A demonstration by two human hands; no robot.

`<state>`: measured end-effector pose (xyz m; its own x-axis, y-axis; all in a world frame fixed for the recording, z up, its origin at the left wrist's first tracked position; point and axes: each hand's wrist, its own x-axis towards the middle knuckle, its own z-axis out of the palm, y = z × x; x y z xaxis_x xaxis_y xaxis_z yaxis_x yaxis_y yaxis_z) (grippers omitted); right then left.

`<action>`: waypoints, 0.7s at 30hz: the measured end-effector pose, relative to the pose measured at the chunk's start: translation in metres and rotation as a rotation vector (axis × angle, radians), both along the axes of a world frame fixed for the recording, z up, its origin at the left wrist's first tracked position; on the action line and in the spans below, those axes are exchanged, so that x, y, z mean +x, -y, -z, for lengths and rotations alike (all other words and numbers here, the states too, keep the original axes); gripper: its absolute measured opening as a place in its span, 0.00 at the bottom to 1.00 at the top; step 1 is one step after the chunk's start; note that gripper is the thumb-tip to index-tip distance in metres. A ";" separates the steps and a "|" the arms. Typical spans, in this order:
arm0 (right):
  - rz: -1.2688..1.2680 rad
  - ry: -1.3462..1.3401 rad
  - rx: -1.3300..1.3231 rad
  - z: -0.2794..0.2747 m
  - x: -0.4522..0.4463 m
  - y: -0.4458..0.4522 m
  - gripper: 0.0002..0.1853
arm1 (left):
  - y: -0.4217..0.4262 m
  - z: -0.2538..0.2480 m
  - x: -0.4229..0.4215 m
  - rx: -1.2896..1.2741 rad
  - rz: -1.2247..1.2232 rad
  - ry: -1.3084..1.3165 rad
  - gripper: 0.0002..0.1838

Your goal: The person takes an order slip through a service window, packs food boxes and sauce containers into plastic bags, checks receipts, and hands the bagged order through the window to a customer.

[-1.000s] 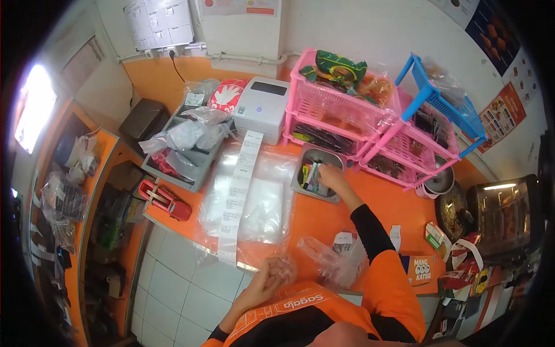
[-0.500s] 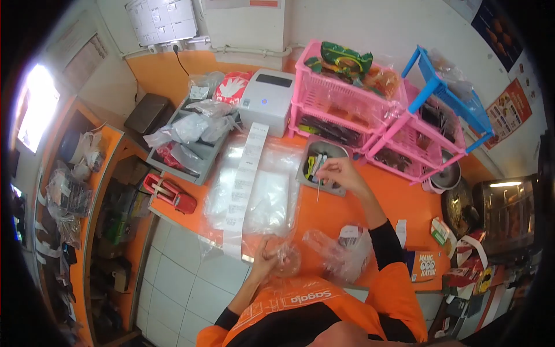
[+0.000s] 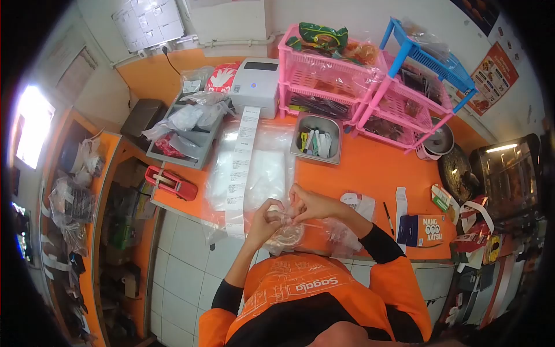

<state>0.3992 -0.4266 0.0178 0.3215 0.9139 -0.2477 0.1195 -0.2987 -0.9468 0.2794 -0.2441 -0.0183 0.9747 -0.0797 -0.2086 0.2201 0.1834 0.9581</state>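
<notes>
A clear plastic bag (image 3: 286, 236) with a round container in it hangs at the front edge of the orange table, near my body. My left hand (image 3: 267, 221) is closed around the gathered neck of this bag. Close beside it, my right hand (image 3: 306, 205) is pinched at the same neck; a thin pale strip shows by its fingers, too small to make out fully. Beyond my hands, a metal tray (image 3: 317, 151) holds several thin items, white, green and yellow. A long printed paper strip (image 3: 240, 173) lies over flat clear bags (image 3: 269, 173) to the left.
A label printer (image 3: 256, 87) stands at the back beside a grey bin (image 3: 202, 151) of bags. Pink baskets (image 3: 324, 75) rise at the back right. On the right lie a pen (image 3: 388, 218), a paper slip (image 3: 401, 208) and a box (image 3: 428, 230). A red tape dispenser (image 3: 173, 184) sits left.
My right hand has come back from the metal tray with a thin strip and joined my left hand at the bag's neck. The view has shifted slightly.
</notes>
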 end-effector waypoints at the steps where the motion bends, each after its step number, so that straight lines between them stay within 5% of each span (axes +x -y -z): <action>1: 0.005 -0.001 0.002 0.006 -0.001 0.004 0.25 | -0.001 -0.002 0.001 0.155 0.013 0.033 0.17; 13: 0.420 -0.143 0.098 0.000 -0.050 0.061 0.20 | 0.008 -0.015 -0.003 0.304 -0.060 0.155 0.17; 14: 0.436 -0.097 -0.070 -0.023 -0.053 0.060 0.19 | 0.007 -0.017 -0.002 0.306 -0.047 0.156 0.17; 18: 0.321 0.123 -0.366 -0.028 -0.048 0.055 0.18 | 0.009 -0.052 -0.002 0.822 0.192 0.375 0.15; 21: 0.397 0.324 -0.205 -0.022 -0.055 0.053 0.16 | 0.013 -0.095 -0.001 1.088 0.314 0.450 0.14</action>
<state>0.3442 -0.4793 0.0401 0.7211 0.6504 -0.2388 0.2361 -0.5547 -0.7979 0.2784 -0.2574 0.0764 0.9470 -0.3190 0.0377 -0.2805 -0.7644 0.5805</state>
